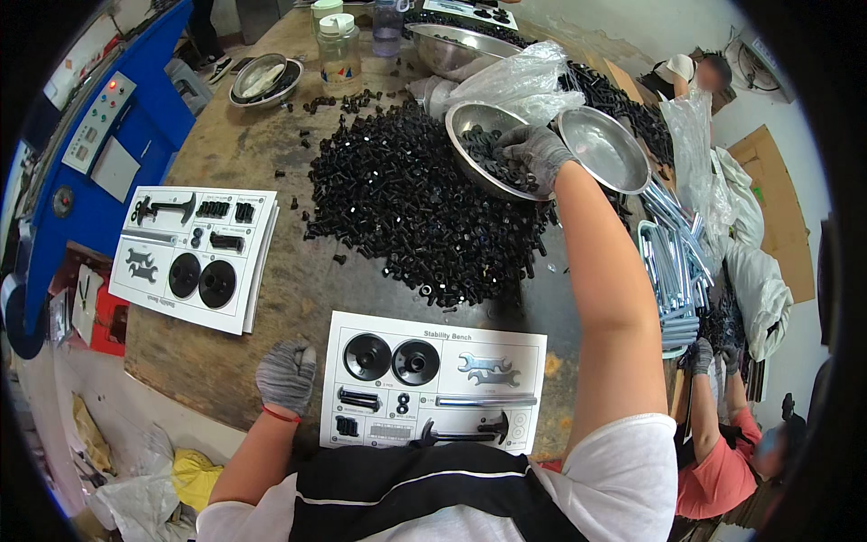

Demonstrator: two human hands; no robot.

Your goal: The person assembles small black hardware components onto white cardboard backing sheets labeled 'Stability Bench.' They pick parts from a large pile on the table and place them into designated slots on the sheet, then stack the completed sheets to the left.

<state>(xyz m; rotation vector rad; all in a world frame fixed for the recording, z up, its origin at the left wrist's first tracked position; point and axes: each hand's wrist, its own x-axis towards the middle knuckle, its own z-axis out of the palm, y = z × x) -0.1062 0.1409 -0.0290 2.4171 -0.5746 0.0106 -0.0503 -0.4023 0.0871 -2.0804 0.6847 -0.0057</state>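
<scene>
wooden table (226, 154): left hand (286, 375) curled beside printed card (452, 388), right hand (540, 155) inside metal bowl (483, 113), both grips unclear.

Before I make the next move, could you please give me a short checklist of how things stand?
1. Right grip inside the steel bowl: ok, among the small black parts.
2. Part secured in the right grip: cannot tell, the fingertips are hidden.
3. Left grip off the near parts card: ok, closed beside its left edge.
4. Both black discs showing on that card: ok, side by side.
5. Black bolt pile gathered together: not ok, stray bolts lie around it.
</scene>
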